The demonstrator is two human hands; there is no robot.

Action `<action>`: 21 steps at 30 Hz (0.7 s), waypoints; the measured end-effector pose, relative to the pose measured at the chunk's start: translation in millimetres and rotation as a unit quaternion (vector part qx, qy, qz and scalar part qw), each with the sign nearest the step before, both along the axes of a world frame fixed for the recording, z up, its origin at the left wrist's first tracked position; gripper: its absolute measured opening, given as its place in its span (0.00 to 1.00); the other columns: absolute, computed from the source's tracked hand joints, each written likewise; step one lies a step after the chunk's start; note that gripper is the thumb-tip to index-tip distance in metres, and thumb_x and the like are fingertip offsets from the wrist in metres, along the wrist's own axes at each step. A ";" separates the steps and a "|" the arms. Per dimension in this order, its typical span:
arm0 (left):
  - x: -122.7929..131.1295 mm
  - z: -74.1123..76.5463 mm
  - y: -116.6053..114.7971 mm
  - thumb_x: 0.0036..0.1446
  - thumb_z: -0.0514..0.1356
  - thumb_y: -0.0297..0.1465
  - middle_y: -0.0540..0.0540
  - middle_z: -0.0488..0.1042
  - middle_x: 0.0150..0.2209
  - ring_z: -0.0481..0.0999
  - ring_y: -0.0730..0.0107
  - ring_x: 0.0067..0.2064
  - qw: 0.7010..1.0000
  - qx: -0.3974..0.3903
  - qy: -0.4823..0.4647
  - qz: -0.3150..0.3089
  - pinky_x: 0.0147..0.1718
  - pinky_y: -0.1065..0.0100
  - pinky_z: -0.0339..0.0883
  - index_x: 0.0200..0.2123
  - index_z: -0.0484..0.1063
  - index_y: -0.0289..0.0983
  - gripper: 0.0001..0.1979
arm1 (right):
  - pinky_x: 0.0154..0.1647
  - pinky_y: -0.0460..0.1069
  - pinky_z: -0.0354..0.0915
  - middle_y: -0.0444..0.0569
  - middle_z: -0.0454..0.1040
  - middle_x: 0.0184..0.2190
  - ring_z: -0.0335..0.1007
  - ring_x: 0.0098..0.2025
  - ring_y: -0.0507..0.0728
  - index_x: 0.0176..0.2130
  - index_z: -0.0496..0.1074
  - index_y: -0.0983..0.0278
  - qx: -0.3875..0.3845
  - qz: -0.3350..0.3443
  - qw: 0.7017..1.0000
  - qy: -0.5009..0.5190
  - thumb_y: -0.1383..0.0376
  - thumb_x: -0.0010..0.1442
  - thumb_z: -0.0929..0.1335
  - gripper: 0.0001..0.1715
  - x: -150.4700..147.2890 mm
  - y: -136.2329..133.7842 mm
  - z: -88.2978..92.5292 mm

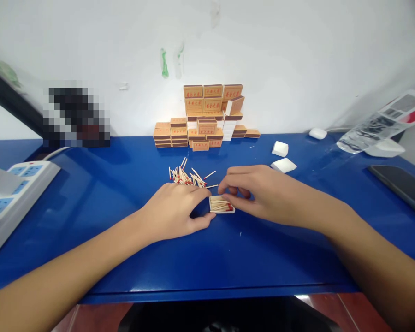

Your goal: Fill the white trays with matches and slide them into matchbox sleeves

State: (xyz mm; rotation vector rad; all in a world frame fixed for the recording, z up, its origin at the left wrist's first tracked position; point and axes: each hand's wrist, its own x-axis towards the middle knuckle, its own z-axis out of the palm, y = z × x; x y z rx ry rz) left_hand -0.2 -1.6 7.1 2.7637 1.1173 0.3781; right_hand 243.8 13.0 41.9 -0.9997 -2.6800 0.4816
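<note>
A small white matchbox tray [212, 210] filled with red-tipped matches [219, 205] lies on the blue table in front of me. My left hand [174, 210] holds the tray's left end between thumb and forefinger. Above its far right side is my right hand [252, 191], fingers curled and thumb close to the forefinger over the matches; whatever is between those fingertips cannot be made out. Just beyond my left hand, a loose heap of matches [185, 175] is spread on the table, partly hidden by that hand. A few single matches lie at the heap's right edge.
Stacked matchboxes [203, 106] stand against the wall. White blocks [280, 148] and a white mouse-like object [317, 133] are to the right, with a plastic package [376, 124] and a dark phone [401, 186] farther over. A power strip [38, 184] occupies the left.
</note>
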 end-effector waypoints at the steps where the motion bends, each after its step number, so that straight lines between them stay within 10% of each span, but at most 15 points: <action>1: 0.0 0.0 0.0 0.64 0.64 0.40 0.48 0.80 0.29 0.77 0.67 0.28 1.000 0.003 0.000 0.000 0.27 0.67 0.65 0.45 0.80 0.37 0.14 | 0.35 0.49 0.59 0.46 0.76 0.36 0.69 0.34 0.54 0.40 0.76 0.62 0.000 -0.001 1.000 -0.005 0.69 0.66 0.68 0.06 0.8 0.3 0.1; 21: -0.6 0.1 -0.3 0.64 0.64 0.40 0.49 0.80 0.29 0.77 0.67 0.27 1.000 0.002 0.006 0.002 0.27 0.67 0.65 0.47 0.80 0.37 0.15 | 0.33 0.50 0.58 0.46 0.75 0.33 0.68 0.33 0.55 0.35 0.73 0.60 -0.023 -0.022 0.999 -0.041 0.65 0.63 0.69 0.03 7.2 -1.5 1.6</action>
